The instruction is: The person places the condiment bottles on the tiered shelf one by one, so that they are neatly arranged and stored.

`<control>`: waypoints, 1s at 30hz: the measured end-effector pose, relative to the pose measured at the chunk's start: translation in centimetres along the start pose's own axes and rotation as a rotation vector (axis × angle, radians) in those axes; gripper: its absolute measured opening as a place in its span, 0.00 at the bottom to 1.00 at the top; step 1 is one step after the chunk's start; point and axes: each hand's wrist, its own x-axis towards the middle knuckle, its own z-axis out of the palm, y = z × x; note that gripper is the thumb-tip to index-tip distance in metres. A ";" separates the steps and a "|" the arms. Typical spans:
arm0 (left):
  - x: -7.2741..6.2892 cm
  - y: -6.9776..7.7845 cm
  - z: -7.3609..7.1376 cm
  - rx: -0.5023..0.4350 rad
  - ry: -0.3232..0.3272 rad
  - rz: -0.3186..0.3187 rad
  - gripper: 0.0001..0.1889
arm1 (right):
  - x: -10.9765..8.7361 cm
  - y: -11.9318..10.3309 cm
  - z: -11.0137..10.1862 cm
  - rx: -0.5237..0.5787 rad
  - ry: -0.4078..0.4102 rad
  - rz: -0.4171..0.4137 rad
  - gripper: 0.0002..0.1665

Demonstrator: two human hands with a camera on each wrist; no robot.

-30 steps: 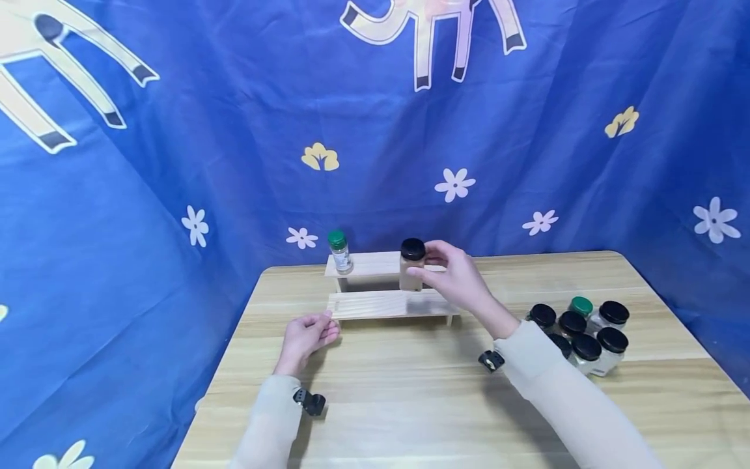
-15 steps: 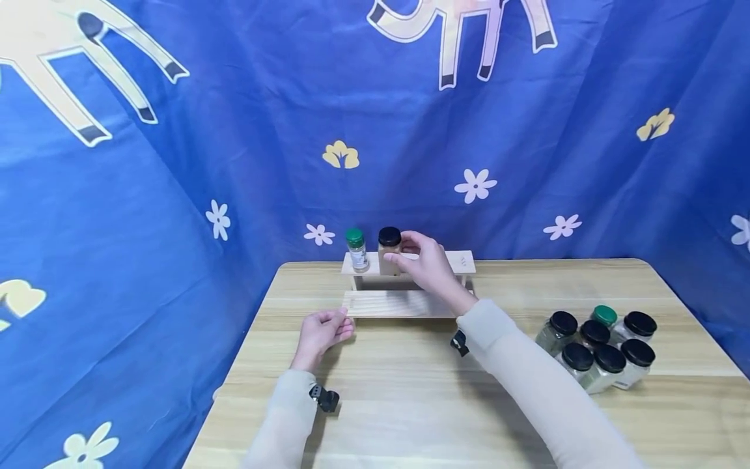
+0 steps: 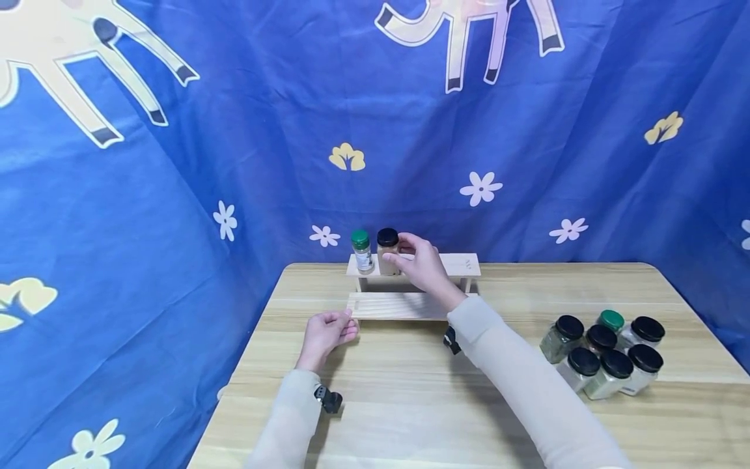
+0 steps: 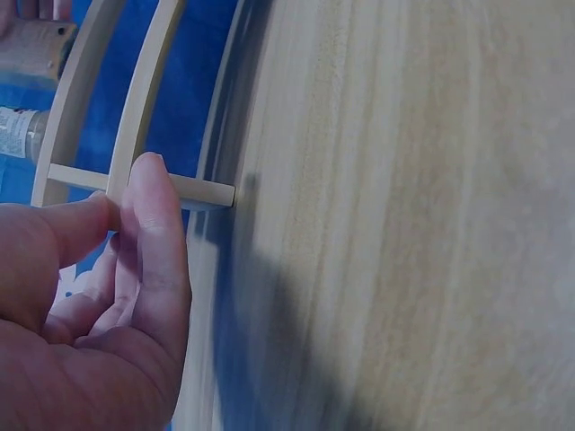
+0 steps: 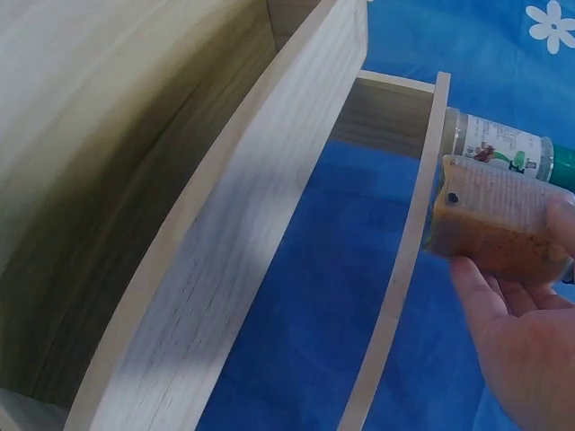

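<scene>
A black-capped spice jar with brown powder stands upright at the upper tier of a small two-tier wooden rack. My right hand grips that jar from its right side, thumb in front. In the right wrist view the brown spice jar has its base right at the upper board's edge. Just left of it a green-capped spice jar sits on the same board. My left hand pinches the left end of the lower board between thumb and fingers.
Several black-capped jars and one green-capped jar cluster on the right side of the wooden table. A blue patterned curtain hangs right behind the rack and along the left side.
My right hand has carried the brown spice jar left and back, from over the rack's middle to beside the green-capped jar. My left hand keeps its hold on the lower board. The view shifted slightly.
</scene>
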 end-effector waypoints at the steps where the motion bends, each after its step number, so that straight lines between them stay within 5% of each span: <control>1: 0.0 0.0 0.0 0.003 -0.003 0.001 0.17 | 0.1 0.1 0.1 0.000 0.004 0.004 0.29; 15: 0.1 0.2 -0.1 0.022 -0.008 -0.004 0.18 | 0.5 -0.1 0.1 -0.012 0.013 0.067 0.30; 21: 0.7 0.2 0.5 0.061 -0.035 -0.018 0.18 | -0.4 0.4 -2.2 0.013 0.007 0.079 0.37; 30: 0.9 0.2 -0.4 0.071 -0.060 -0.018 0.21 | -3.0 0.6 -7.7 0.018 0.043 0.041 0.33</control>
